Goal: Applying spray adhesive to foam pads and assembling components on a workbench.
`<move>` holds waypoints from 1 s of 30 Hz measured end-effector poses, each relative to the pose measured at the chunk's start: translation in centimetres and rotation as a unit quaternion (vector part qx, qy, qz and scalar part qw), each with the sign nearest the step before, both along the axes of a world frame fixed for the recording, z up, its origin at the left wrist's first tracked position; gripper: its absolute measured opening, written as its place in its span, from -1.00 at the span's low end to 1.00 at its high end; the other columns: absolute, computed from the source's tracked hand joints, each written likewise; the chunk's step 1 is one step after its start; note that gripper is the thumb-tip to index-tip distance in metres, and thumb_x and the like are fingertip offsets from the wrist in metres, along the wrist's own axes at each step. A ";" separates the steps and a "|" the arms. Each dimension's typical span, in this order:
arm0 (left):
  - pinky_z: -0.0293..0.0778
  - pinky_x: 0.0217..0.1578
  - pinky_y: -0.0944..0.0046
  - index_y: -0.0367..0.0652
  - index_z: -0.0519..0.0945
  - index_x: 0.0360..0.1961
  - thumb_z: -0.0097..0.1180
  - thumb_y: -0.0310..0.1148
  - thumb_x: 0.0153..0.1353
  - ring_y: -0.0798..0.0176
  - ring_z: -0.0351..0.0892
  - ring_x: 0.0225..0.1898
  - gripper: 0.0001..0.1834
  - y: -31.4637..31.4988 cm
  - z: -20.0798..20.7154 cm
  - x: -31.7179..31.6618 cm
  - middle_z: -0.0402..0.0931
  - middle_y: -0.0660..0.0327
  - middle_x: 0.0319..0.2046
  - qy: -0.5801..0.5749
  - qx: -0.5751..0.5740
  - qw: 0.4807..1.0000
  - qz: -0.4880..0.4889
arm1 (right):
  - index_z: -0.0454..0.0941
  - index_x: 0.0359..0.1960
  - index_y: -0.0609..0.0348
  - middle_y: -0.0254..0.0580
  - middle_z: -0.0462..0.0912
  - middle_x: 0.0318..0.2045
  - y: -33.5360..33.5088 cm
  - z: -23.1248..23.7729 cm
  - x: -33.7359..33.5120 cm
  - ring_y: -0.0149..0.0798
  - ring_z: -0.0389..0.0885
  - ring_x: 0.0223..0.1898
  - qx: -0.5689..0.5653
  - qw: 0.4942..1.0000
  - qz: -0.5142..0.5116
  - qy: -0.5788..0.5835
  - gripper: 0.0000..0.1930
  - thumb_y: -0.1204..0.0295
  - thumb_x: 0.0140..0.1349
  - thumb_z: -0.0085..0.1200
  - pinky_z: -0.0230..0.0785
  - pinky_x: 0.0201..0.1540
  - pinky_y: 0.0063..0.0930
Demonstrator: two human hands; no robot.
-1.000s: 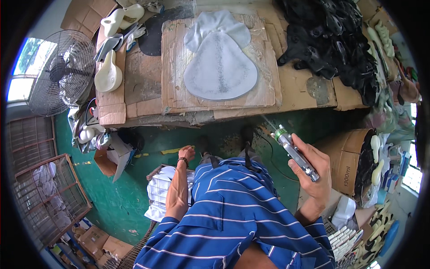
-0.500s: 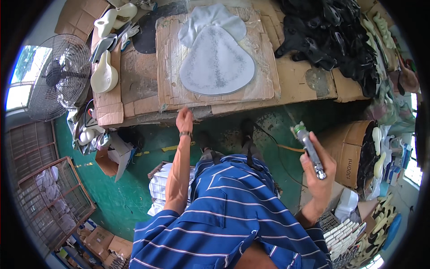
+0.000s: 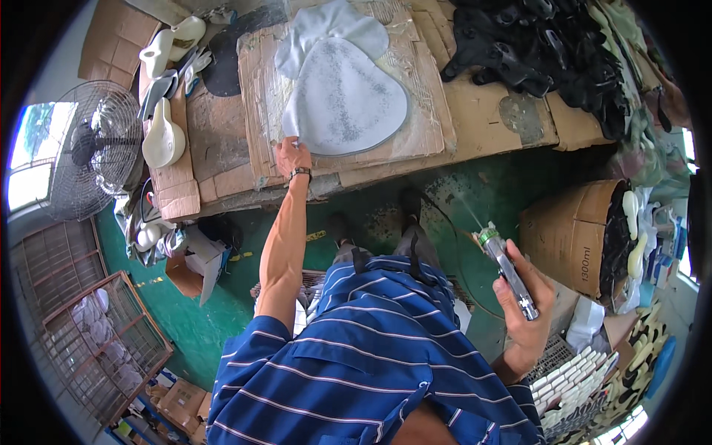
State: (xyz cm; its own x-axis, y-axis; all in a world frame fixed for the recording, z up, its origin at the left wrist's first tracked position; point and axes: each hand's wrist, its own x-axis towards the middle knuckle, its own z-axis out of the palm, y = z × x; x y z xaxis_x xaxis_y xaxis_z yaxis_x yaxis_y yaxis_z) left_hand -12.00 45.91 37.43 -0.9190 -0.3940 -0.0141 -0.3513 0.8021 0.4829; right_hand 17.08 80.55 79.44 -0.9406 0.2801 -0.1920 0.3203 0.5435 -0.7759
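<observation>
My left hand [image 3: 293, 157] reaches to the near left edge of a pale grey, rounded-triangular foam pad [image 3: 348, 100], its fingers pinched on the rim. Dark grey speckles mark the pad's top. Beyond it lies a crumpled light grey cloth [image 3: 334, 30], partly under the pad. Both rest on a cardboard sheet [image 3: 423, 111] on the workbench. In my right hand [image 3: 530, 311] is a metal spray gun [image 3: 506, 268] with a green ring by its nozzle. The gun is held out over the floor, right of my body, and a thin mist leaves its nozzle.
A black heap of molded pieces [image 3: 526, 48] covers the bench's far right. Cream molded forms [image 3: 165, 141] and gloves lie at its left, near a wire-cage fan [image 3: 93, 152]. A large cardboard box [image 3: 567, 241] stands right of the gun. A hose [image 3: 456, 237] crosses the green floor.
My left hand has moved forward from the bench's front edge and taken hold of the pad's rim. My right hand keeps the spray gun, now slightly lower in view. The whole view has shifted slightly.
</observation>
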 end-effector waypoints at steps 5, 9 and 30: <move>0.60 -0.23 -0.04 -0.15 0.68 -0.09 0.23 -0.50 0.17 0.09 0.64 -0.33 -0.75 0.6 -2.4 -2.3 0.53 0.23 -0.44 0.039 0.556 0.774 0.301 | 0.61 0.35 0.26 0.03 0.79 -0.11 1.1 -1.8 -0.2 -0.18 0.75 -0.22 -0.033 0.997 -0.056 0.045 -0.44 0.58 0.28 0.37 0.57 -0.13 -0.36; 0.60 -0.15 -0.05 -0.24 0.64 -0.05 0.11 -0.56 0.11 0.05 0.63 -0.27 -0.67 1.4 0.7 -4.3 0.58 0.21 -0.33 0.005 0.885 0.435 0.166 | 0.61 0.34 0.30 0.02 0.79 -0.14 2.0 -2.5 -1.6 -0.18 0.76 -0.24 -0.067 0.997 0.009 0.040 -0.45 0.57 0.29 0.37 0.58 -0.14 -0.37; 0.47 0.32 -0.08 -0.31 0.67 -0.01 0.03 -0.46 -0.03 -0.05 0.67 0.12 -0.51 -10.3 20.6 30.5 0.73 0.10 0.00 0.600 0.714 0.287 0.220 | 0.59 0.38 0.22 -0.05 0.67 -0.39 -3.7 -28.7 -13.3 -0.35 0.57 -0.33 0.044 0.819 0.546 -0.172 -0.42 0.46 0.27 0.19 0.49 -0.20 -0.34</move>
State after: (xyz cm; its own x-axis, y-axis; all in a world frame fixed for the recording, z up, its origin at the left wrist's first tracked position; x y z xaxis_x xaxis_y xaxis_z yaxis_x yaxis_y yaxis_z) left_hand 18.53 35.63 57.99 -0.4661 -0.8549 -0.2280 0.8386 -0.5090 0.1940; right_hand 3.73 76.89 50.76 -0.5330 -0.6652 -0.5229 -0.2021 0.7002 -0.6847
